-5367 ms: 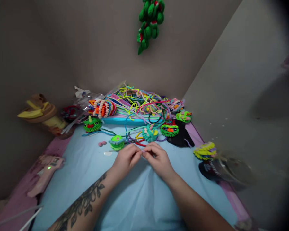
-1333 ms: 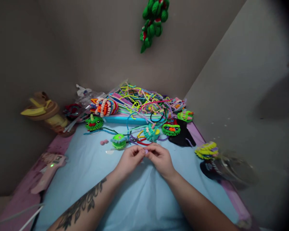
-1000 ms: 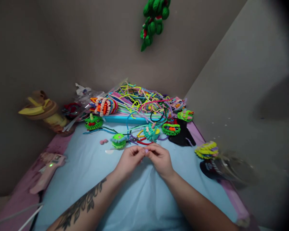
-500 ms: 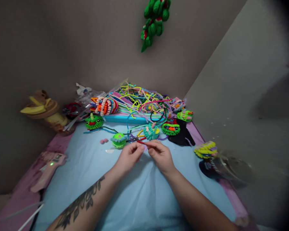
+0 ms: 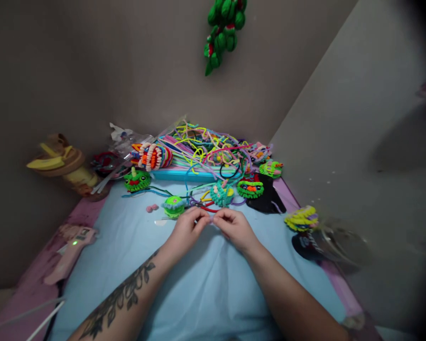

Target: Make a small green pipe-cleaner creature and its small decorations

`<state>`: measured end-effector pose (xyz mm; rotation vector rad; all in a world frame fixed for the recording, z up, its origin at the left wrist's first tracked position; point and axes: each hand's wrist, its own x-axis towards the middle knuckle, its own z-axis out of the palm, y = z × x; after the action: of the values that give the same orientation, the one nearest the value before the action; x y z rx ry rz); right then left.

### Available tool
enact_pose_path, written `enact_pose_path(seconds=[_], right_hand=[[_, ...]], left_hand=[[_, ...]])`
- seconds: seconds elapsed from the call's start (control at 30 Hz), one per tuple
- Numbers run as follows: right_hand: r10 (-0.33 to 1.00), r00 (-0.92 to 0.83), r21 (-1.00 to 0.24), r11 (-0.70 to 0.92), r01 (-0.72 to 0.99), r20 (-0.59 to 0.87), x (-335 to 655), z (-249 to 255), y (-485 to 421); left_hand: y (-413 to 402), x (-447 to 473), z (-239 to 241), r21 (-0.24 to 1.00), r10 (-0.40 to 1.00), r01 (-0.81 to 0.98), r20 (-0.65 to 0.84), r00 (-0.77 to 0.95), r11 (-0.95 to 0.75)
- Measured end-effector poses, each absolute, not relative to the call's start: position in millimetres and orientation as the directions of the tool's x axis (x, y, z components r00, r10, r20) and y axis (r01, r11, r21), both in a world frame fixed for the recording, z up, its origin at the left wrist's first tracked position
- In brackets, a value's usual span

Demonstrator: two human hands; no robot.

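My left hand (image 5: 188, 230) and my right hand (image 5: 236, 229) meet over the middle of the blue cloth, fingertips almost touching. Both pinch a tiny pale purple piece (image 5: 211, 219), mostly covered by the fingers; its exact kind is unclear. Just beyond my fingertips lies a red strip (image 5: 210, 210), partly hidden. Left of it sits a small lime green fuzzy figure (image 5: 173, 207) with a blue rim. A teal fuzzy figure (image 5: 221, 193) stands behind my right hand. Two small pink balls (image 5: 152, 208) rest farther left.
A blue tray (image 5: 184, 176) heaped with pipe cleaners stands at the back. More fuzzy figures surround it, including a green one (image 5: 137, 180) and a yellow one (image 5: 301, 219). A pink glue gun (image 5: 71, 253) lies at left; a clear cup (image 5: 344, 246) is at right.
The dark red stick that showed at my right fingertips is no longer seen there. My fingertips have come closer together around the pale purple piece. The view has shifted slightly.
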<state>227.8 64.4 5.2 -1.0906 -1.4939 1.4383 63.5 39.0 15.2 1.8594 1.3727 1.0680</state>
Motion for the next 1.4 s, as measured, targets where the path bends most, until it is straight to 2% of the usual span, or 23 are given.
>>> enact_pose_path(seconds=[0.2, 0.37, 0.57, 0.93, 1.2, 1.4], right_hand=[[0.949, -0.299, -0.984, -0.139, -0.112, -0.100, 224.7, 5.7, 62.6], [0.923, -0.343, -0.943, -0.255, -0.211, -0.173, 219.8, 9.6, 59.0], [0.898, -0.360, -0.900, -0.355, -0.255, -0.252, 216.6, 12.7, 57.0], [0.900, -0.346, -0.885, -0.368, -0.284, -0.264, 214.4, 9.9, 56.4], [0.945, -0.255, -0.906, -0.283, -0.314, -0.206, 215.4, 10.3, 58.4], [0.950, -0.233, -0.911, -0.276, -0.307, -0.210, 214.2, 9.2, 56.4]], left_hand=[[35.3, 61.9, 9.5, 0.585, 0.787, 0.544, 0.549, 0.279, -0.601], [33.6, 61.4, 5.0, 0.492, 0.744, 0.600, 0.604, 0.287, -0.631], [33.0, 59.6, 7.5, 0.522, 0.747, 0.571, 0.607, 0.272, -0.633], [34.5, 59.0, 5.8, 0.554, 0.784, 0.585, 0.564, 0.259, -0.592], [38.2, 62.8, 9.5, 0.707, 0.870, 0.536, 0.478, 0.117, -0.461], [34.0, 62.2, 6.5, 0.647, 0.834, 0.577, 0.540, 0.114, -0.499]])
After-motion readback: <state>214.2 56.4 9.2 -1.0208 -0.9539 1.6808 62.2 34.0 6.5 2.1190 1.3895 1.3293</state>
